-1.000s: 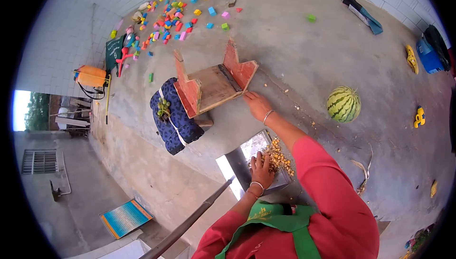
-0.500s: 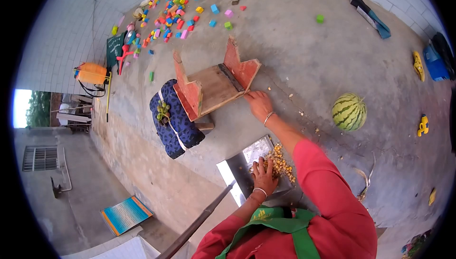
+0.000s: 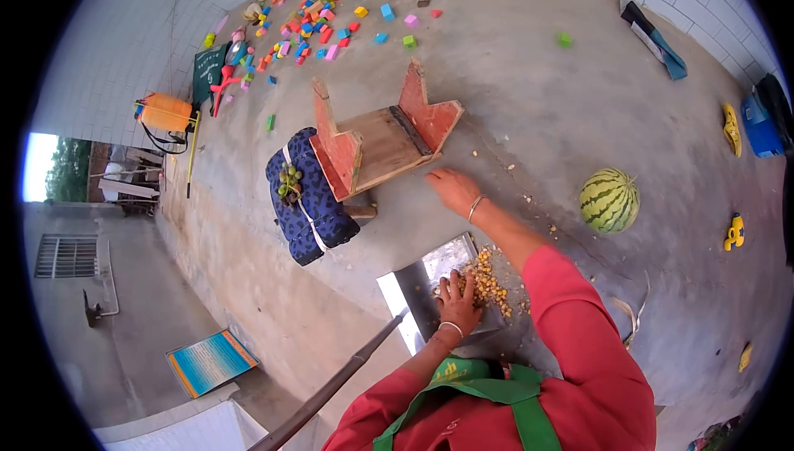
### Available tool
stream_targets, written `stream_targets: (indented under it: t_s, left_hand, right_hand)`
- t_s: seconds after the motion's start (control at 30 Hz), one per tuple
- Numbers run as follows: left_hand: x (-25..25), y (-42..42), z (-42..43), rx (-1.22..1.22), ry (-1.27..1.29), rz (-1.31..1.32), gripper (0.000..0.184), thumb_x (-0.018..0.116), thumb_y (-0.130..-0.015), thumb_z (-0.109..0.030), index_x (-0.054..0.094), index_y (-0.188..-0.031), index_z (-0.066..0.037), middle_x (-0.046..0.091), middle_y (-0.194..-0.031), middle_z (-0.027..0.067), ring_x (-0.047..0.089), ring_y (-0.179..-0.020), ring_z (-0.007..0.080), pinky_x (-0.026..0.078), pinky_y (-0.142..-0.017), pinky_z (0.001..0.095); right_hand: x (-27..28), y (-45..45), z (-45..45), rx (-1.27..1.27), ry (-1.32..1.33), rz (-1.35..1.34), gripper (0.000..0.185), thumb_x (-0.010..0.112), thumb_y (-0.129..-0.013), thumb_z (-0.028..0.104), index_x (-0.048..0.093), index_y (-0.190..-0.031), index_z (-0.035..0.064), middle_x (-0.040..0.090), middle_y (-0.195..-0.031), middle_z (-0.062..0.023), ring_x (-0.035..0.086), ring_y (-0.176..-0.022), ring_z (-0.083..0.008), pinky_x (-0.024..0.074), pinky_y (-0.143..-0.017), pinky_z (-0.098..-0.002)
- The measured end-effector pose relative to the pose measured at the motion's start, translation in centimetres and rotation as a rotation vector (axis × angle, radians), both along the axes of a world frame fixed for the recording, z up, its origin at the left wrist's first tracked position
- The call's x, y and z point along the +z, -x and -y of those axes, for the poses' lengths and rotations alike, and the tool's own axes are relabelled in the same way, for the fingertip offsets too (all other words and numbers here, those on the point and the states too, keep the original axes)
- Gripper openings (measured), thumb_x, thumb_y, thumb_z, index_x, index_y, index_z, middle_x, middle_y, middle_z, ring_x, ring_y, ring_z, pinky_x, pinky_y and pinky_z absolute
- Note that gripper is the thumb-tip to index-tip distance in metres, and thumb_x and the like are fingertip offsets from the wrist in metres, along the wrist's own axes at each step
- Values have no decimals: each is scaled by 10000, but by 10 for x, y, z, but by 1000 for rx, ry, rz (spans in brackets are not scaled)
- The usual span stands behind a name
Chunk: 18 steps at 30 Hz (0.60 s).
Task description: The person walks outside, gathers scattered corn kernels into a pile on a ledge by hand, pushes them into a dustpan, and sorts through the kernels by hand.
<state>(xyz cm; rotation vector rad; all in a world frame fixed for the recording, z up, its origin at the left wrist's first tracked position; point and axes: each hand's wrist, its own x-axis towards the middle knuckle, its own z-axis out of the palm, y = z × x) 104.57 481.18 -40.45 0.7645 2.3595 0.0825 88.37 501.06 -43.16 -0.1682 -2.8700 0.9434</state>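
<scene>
My left hand (image 3: 458, 304) lies over a metal dustpan (image 3: 404, 284), fingers spread on the yellow kernels (image 3: 490, 288), which look like corn. Some kernels are in the pan and others are heaped at its right edge. A long dark handle (image 3: 351, 370) runs from the pan to the lower left. Just off the near edge of an upturned wooden stool (image 3: 385, 149) with red notched ends is my right hand (image 3: 455, 189). Its fingers are loosely extended near the concrete floor, and no object shows in them.
A blue patterned bundle (image 3: 310, 218) with small green fruits (image 3: 289, 184) on it sits left of the stool. A watermelon (image 3: 609, 201) rests at right. Colored blocks (image 3: 318, 25) are scattered at the back. An orange sprayer tank (image 3: 165, 112) stands by the left wall.
My right hand has come away from the stool's edge, leaving a small gap. My left hand stays on the kernels. The whole view has shifted slightly.
</scene>
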Motion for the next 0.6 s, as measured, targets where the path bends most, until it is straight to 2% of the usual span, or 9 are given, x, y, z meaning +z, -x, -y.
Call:
stream_targets:
  t_s: [0.07, 0.13, 0.17, 0.27, 0.3, 0.4, 0.47, 0.5, 0.6]
  left_hand:
    - [-5, 0, 1, -2, 26, -13, 901, 717, -701, -279, 180, -1418, -185, 97, -1463, 179, 104, -1320, 473, 286, -965, 642]
    - [-2, 2, -1, -13, 25, 13, 891, 718, -688, -276, 214, -1411, -145, 99, -1454, 210, 120, -1304, 496, 279, -962, 637]
    - [-3, 1, -2, 6, 28, 13, 878, 712, -705, -273, 198, -1410, -180, 110, -1455, 179, 121, -1313, 475, 281, -964, 650]
    - [-10, -1, 2, -39, 34, -37, 814, 693, -719, -289, 254, -1394, -172, 121, -1447, 183, 126, -1310, 478, 279, -958, 656]
    - [-10, 0, 4, -33, 34, -15, 705, 634, -762, -314, 313, -1371, -161, 131, -1436, 196, 125, -1305, 493, 275, -950, 663]
    - [-11, 1, 5, -100, 49, -41, 628, 570, -799, -334, 343, -1357, -155, 138, -1426, 210, 118, -1299, 507, 271, -943, 668]
    - [-8, 2, 2, -116, 54, -14, 620, 534, -817, -336, 321, -1369, -151, 134, -1425, 217, 110, -1297, 517, 267, -942, 671]
    - [-6, 3, 0, -87, 72, 4, 657, 560, -806, -325, 294, -1383, -156, 131, -1429, 215, 107, -1300, 513, 266, -943, 670]
    - [3, 5, -5, -52, 95, 30, 744, 618, -779, -303, 240, -1406, -166, 117, -1442, 209, 102, -1308, 503, 264, -946, 668]
  right_hand:
    - [-5, 12, 31, 194, 8, -247, 212, 469, -796, 75, 578, -975, 41, 571, -1027, -92, 513, -1050, -246, 450, -879, -354]
    - [-9, 28, 62, 224, 37, -328, 216, 471, -800, 80, 575, -985, 40, 564, -1020, -97, 513, -1043, -252, 449, -882, -354]
    - [-13, 37, 77, 245, 60, -400, 220, 473, -803, 84, 572, -994, 39, 557, -1012, -101, 512, -1036, -259, 447, -884, -354]
    - [-23, 58, 108, 156, 69, -247, 211, 474, -806, 93, 597, -975, 59, 561, -1012, -89, 509, -1033, -252, 423, -911, -353]
    - [-24, 64, 116, 157, 72, -248, 211, 474, -806, 93, 597, -975, 59, 561, -1012, -89, 509, -1033, -252, 423, -911, -353]
    - [-27, 73, 124, 184, -102, -43, 196, 480, -805, 105, 627, -933, 82, 568, -1005, -70, 507, -1029, -233, 411, -906, -353]
    - [-30, 74, 125, 184, -113, -69, 187, 485, -800, 109, 644, -896, 94, 575, -996, -55, 504, -1035, -212, 414, -885, -348]
    - [-32, 74, 122, 175, -60, -142, 150, 523, -757, 99, 633, -860, 104, 569, -965, -59, 510, -1013, -222, 421, -852, -356]
    - [-31, 64, 101, 155, -95, -93, 145, 530, -749, 91, 625, -859, 83, 576, -943, -74, 520, -992, -242, 432, -849, -360]
